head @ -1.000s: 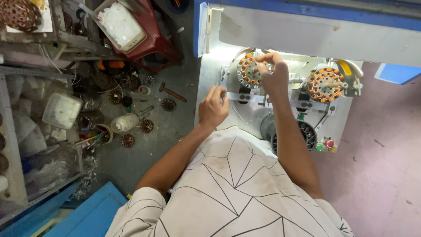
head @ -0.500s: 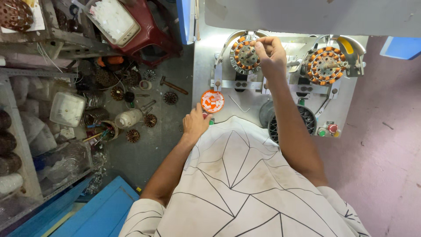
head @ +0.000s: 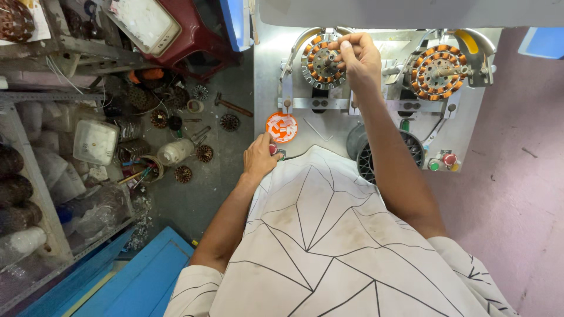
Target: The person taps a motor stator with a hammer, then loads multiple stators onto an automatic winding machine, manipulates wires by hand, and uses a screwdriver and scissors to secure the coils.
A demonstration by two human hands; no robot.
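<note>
My right hand [head: 359, 57] pinches the right edge of a round stator with copper coils [head: 320, 60], mounted on the left spindle of a grey winding machine [head: 329, 120]. A second wound stator [head: 437, 70] sits on the right spindle. My left hand [head: 259, 157] rests at the machine's front left edge, fingers over a red button [head: 273, 149] beside a green one. Just above it lies an orange and white round disc [head: 282, 127]. My white patterned shirt hides the machine's front middle.
A dark round fan-like part [head: 382, 154] and red, green and yellow buttons [head: 443, 162] sit at the machine's front right. Left of the machine, the floor holds scattered stators, a hammer [head: 232, 107], a white jar [head: 174, 151], a red stool and metal shelving.
My left hand has dropped from the machine's left spindle area to the front edge by the red button, uncovering the orange disc. My right hand stays on the left stator.
</note>
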